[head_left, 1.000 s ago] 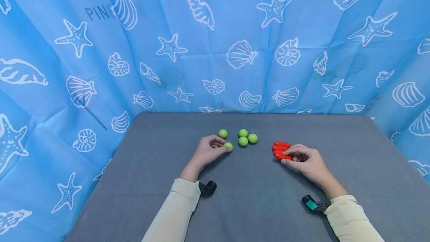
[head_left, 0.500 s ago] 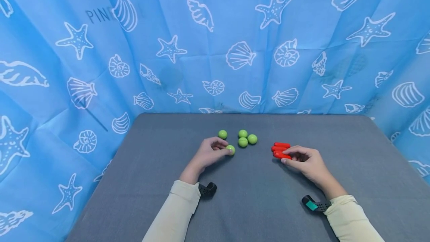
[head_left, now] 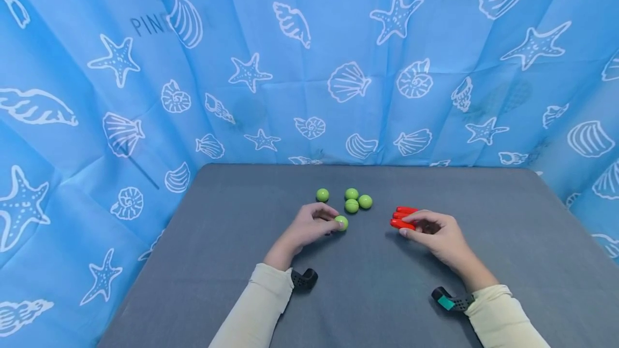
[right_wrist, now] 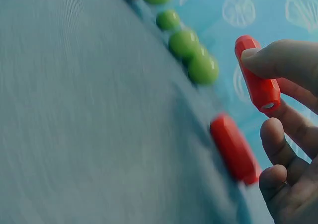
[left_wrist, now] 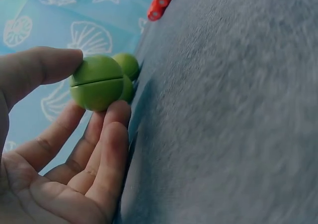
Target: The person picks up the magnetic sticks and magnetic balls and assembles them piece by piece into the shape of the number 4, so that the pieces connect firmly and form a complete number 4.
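Note:
Pinched between thumb and fingers of my left hand is a glossy green ball with a seam round its middle. It is held just above the table, left of and nearer than a trio of similar green balls. My right hand pinches a short, faceted red rod with a small pale dot at its end. That rod is raised off the table. Beyond it lie other red rods, partly covered by the fingers in the head view; one red rod shows below the hand in the right wrist view.
One more green ball lies apart, behind the left hand. All rest on a grey cloth-covered table. A blue curtain with white shells and starfish hangs behind and at the sides. Each wrist wears a black camera mount.
My left hand has moved right and slightly nearer with the green ball. My right hand has shifted a little left, and its red rod has come away from the others.

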The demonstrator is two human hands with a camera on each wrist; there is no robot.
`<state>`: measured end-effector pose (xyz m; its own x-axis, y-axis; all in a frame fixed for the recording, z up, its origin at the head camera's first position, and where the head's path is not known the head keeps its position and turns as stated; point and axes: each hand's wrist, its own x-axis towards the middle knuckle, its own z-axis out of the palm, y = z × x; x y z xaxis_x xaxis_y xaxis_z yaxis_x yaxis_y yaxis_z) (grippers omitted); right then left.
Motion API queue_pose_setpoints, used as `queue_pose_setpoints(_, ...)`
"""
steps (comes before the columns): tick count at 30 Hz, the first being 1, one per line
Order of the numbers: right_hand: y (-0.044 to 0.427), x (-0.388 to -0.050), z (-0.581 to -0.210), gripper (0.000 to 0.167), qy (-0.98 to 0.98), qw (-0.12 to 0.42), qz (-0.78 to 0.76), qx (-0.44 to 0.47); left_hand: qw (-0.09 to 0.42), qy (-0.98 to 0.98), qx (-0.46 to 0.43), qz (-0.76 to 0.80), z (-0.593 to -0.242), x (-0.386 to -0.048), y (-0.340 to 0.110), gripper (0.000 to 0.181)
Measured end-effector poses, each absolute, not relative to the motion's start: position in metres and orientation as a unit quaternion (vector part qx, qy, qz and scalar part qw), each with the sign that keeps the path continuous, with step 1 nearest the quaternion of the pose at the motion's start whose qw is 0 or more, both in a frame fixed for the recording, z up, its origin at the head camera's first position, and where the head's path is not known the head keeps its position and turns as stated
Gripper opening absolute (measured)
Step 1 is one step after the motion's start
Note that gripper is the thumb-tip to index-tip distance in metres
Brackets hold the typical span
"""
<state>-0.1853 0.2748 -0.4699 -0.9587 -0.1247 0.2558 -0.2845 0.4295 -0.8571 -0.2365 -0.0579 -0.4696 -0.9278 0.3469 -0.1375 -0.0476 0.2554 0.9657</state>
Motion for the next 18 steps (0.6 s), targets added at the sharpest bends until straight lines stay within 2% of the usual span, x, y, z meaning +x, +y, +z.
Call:
queue_pose_setpoints(7,0.248,-0.178,-0.465,0.022,-0.822,0.065,0.542,0.163,0.176,0.771,0.126,0.599,-0.472,-0.231,-0.047,0.027)
queue_pose_setpoints(14,0.228,-0.176,-0.473,0.02,-0.789,0.037,0.568,0.229,0.191,0.762,0.197,0.587,-0.475,-0.23,-0.043,0.024)
queue_pose_setpoints(18,0.226,-0.177,-0.479,0.02,-0.782,0.032,0.578,0.228,0.197,0.758,0.199,0.588,-0.477,-0.23,-0.044,0.023)
